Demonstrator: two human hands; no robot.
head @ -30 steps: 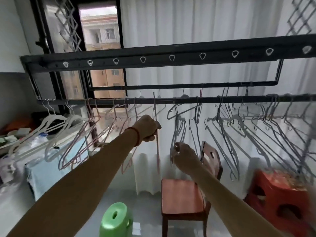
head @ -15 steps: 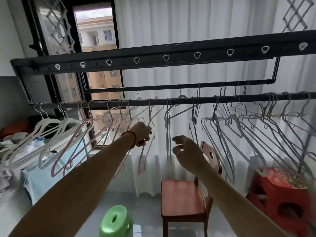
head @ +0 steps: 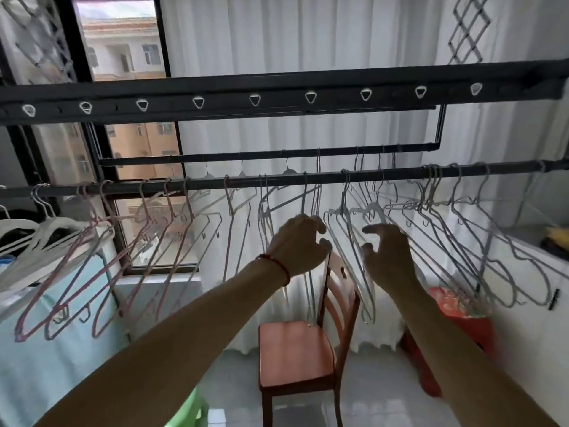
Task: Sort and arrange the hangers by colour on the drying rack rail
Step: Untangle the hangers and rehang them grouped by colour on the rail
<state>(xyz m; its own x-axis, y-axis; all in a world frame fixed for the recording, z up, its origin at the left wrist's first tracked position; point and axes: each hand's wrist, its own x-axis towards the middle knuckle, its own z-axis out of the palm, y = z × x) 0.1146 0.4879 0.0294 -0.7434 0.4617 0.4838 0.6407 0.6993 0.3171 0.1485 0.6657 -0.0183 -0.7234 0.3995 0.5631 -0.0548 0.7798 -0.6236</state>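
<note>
A dark rail runs across the drying rack with several hangers on it. White plastic hangers hang at the far left, pink wire hangers beside them, pale white wire hangers in the middle and grey hangers on the right. My left hand has its fingers curled round the neck of a pale hanger in the middle. My right hand hovers just to the right with spread, curved fingers, in front of the grey hangers and holding nothing.
A wide black beam of the rack crosses overhead, and a second rail with a few hangers lies behind. Below stand a wooden chair, a green stool and a red stool. White curtains hang behind; the window is at the left.
My left hand let go of the pink hanger and moved right to the pale hangers in the middle. My right hand released its pinch and shifted right toward the grey hangers.
</note>
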